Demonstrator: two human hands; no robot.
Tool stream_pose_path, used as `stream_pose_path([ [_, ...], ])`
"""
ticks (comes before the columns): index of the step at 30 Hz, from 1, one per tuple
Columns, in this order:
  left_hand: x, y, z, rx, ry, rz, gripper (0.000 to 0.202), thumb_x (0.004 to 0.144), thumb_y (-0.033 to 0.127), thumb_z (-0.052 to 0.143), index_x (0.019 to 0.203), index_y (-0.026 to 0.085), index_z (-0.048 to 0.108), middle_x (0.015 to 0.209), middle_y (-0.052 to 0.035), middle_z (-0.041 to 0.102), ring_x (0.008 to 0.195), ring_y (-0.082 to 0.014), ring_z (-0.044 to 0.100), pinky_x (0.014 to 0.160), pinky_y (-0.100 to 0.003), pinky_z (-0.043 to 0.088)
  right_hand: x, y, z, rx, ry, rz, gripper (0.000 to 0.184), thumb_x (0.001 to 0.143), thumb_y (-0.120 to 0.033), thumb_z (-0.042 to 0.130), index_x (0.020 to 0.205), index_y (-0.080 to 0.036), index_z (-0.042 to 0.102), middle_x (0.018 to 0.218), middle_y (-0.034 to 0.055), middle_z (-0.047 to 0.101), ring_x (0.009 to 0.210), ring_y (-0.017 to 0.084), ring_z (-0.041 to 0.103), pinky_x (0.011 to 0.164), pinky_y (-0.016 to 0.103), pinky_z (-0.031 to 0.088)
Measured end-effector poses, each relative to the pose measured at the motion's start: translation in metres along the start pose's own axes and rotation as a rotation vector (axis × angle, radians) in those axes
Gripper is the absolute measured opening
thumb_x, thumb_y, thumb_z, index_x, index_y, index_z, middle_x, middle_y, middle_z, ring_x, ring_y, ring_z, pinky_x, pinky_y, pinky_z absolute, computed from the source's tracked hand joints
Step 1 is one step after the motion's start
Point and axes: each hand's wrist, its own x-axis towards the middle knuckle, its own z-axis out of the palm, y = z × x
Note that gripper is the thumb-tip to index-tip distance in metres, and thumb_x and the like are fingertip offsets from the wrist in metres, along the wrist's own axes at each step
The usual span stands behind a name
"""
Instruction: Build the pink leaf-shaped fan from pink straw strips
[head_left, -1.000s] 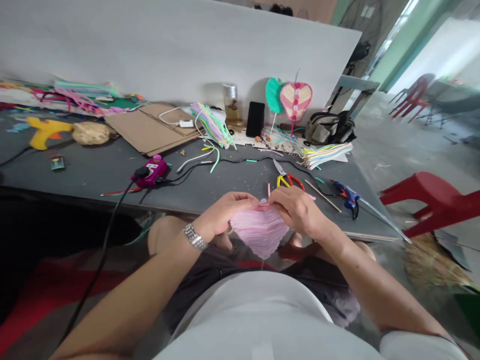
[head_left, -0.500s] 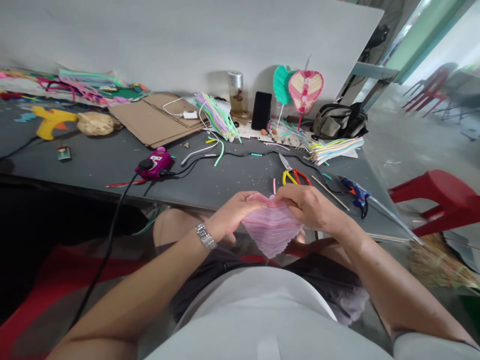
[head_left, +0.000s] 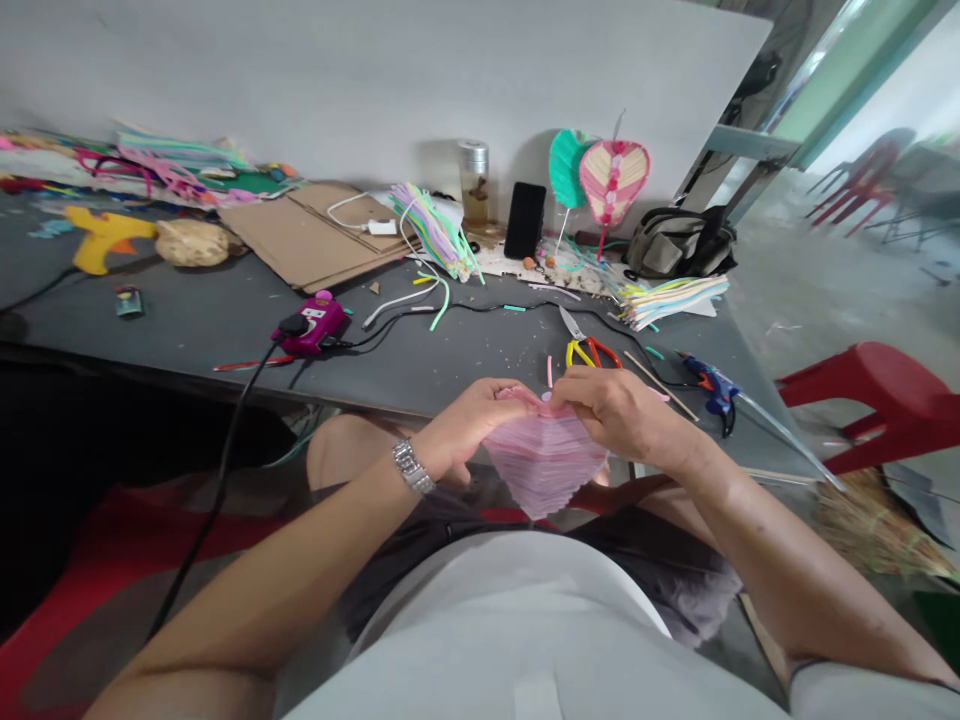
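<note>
Place: craft workshop, semi-open, bare and utilitarian
Bench: long dark-grey worktable (head_left: 187, 330), scattered with offcuts
Tools: yellow glue gun (head_left: 97, 238) far left, blue glue gun (head_left: 709, 392) near right, scissors (head_left: 589, 350) mid-table
Stock: coloured paper strips (head_left: 671, 302), cardboard sheets (head_left: 315, 235)
Samples: heart-shaped fan (head_left: 613, 180) against far edge
Floor: bare concrete (head_left: 840, 300)
Near right: red plastic stool (head_left: 877, 395), straw broom (head_left: 874, 530)

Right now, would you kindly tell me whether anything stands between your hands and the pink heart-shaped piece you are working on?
Nothing visible does: the left hand and right hand both rest directly on the top edge of the pink layered heart-shaped piece. The red-and-yellow-handled scissors lie farther up the table, apart from it.
</note>
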Motion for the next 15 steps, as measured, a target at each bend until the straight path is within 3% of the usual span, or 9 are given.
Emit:
stream_pose_path([
  [7,-0.002,0.010,0.008,0.016,0.002,-0.051,0.032,0.067,0.046,0.082,0.073,0.015,0.075,0.067,0.0014,0.064,0.064,-0.0119,0.052,0.064,-0.026,0.037,-0.001,-0.004,-0.011,0.092,-0.059,0.042,0.029,0.085,0.000,0.046,0.090,-0.017,0.068,0.089,0.0052,0.068,0.083,0.016,0.060,0.076,0.026,0.040],
  [15,-0.005,0.015,0.009,-0.003,0.016,-0.045,0.030,0.064,0.043,0.084,0.068,0.015,0.073,0.061,0.0038,0.058,0.060,-0.0103,0.047,0.060,-0.025,0.033,-0.010,-0.014,-0.012,-0.033,0.066,0.001,0.020,0.091,-0.008,0.050,0.088,-0.018,0.067,0.083,0.0047,0.066,0.075,0.017,0.056,0.071,0.027,0.037],
])
